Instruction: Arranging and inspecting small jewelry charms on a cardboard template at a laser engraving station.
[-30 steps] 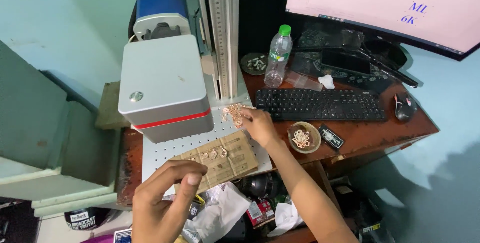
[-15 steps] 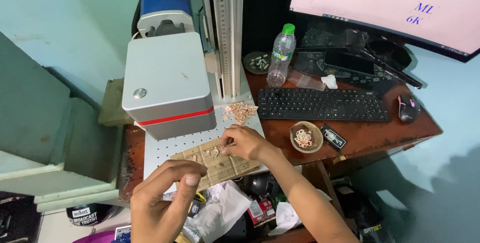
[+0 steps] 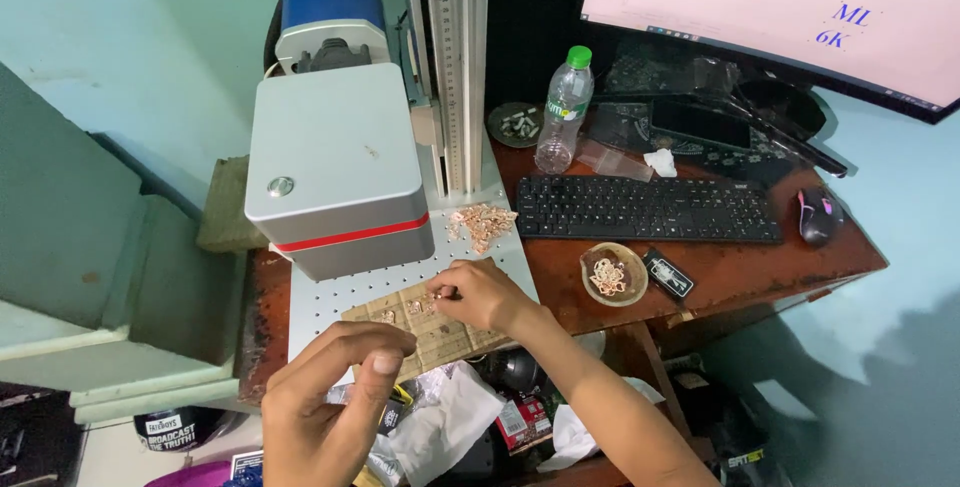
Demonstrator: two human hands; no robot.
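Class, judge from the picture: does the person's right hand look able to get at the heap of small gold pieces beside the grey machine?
Probably yes: the right hand rests on the cardboard piece, and the heap lies just beyond it with nothing between.

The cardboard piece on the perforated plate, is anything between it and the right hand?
Nothing visible: the right hand already rests on the cardboard piece, fingers pinching a small item there. The left hand hovers nearer the camera.

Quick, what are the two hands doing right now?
Left hand: fingers curled together, raised off the table; whether it holds anything cannot be told.
Right hand: pinching a small piece over the cardboard.
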